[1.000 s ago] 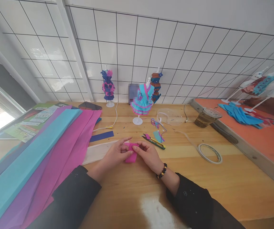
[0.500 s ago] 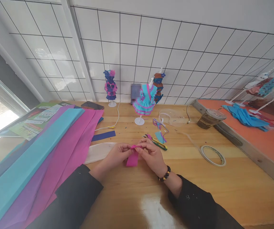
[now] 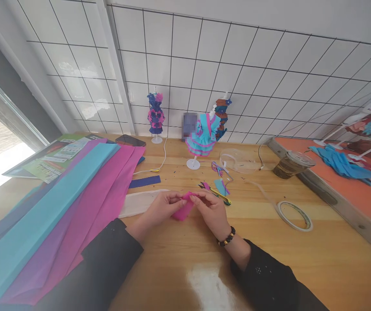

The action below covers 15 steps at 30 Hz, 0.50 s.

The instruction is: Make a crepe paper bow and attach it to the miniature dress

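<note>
A small pink strip (image 3: 183, 211) is pinched at its upper edge between both hands above the wooden table. My left hand (image 3: 163, 209) grips its left side with thumb and fingers. On the right side, my right hand (image 3: 212, 211), with a beaded bracelet at the wrist, closes thumb and fingers on the same strip. Just beyond the right hand lie a yellow and green cutter (image 3: 224, 199) and a light blue scrap (image 3: 220, 187). A white piece (image 3: 138, 204) lies flat beside the left hand.
Long coloured sheets (image 3: 59, 203) cover the left side. Small dress forms, one with a turquoise dress (image 3: 203, 136), stand along the tiled wall. A dark blue strip (image 3: 145, 182) lies left of centre. On the right are a tape roll (image 3: 294, 216) and a lidded cup (image 3: 292, 165).
The pink strip has tilted, its lower end swinging left, and more of its upper part shows between the fingers. The view has shifted slightly, and both hands still hold the strip.
</note>
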### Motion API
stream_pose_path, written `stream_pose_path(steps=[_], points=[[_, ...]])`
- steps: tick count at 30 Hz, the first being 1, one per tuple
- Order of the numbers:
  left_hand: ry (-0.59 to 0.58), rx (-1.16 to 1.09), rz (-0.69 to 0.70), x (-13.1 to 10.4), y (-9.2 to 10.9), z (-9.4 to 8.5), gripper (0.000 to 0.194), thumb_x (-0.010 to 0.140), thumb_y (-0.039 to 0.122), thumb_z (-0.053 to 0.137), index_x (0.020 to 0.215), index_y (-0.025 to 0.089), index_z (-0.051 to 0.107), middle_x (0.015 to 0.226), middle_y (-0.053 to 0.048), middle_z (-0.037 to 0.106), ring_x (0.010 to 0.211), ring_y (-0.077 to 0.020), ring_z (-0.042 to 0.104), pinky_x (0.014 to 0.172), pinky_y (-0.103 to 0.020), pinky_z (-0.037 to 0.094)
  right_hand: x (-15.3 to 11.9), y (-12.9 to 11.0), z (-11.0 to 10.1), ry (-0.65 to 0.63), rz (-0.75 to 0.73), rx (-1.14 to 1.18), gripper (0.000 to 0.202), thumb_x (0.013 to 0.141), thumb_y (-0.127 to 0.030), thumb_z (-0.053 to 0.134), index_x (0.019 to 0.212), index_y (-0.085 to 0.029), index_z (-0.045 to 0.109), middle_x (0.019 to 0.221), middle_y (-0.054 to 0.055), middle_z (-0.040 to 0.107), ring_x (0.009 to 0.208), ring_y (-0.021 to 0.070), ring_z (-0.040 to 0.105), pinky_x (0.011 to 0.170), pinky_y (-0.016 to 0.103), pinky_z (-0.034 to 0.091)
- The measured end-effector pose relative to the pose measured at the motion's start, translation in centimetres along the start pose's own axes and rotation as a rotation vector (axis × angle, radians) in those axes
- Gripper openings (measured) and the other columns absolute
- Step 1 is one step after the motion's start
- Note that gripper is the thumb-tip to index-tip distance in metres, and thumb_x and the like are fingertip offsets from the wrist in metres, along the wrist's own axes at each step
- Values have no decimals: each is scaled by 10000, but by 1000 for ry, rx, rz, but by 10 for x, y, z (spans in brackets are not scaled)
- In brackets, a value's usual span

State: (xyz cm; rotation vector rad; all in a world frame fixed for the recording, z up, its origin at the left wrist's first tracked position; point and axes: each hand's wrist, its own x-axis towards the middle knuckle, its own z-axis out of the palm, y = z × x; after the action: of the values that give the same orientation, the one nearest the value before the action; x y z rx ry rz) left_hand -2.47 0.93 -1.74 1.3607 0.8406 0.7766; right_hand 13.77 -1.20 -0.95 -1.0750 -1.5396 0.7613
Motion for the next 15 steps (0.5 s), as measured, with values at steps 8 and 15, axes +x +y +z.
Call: stream_pose_path(steps=[8,15], points=[[12,8,-5,0,0,0,333,711,403,589,905,136,631,810,-62,674,677,-166,602,542,-235,436,0,3,0,-15,-27,-12,122,774,-262,572,822,-213,673,794,42,649,756,173,574,695,311,462],[38,9,-12,0,0,0,330,724,425,568,839,128,650,771,-69,683,678,-179,618,562,-253,460,-3,-6,-1,-45,-182,-162,143,781,-229,565,855,-254,685,810,40,600,792,172,553,729,336,453]])
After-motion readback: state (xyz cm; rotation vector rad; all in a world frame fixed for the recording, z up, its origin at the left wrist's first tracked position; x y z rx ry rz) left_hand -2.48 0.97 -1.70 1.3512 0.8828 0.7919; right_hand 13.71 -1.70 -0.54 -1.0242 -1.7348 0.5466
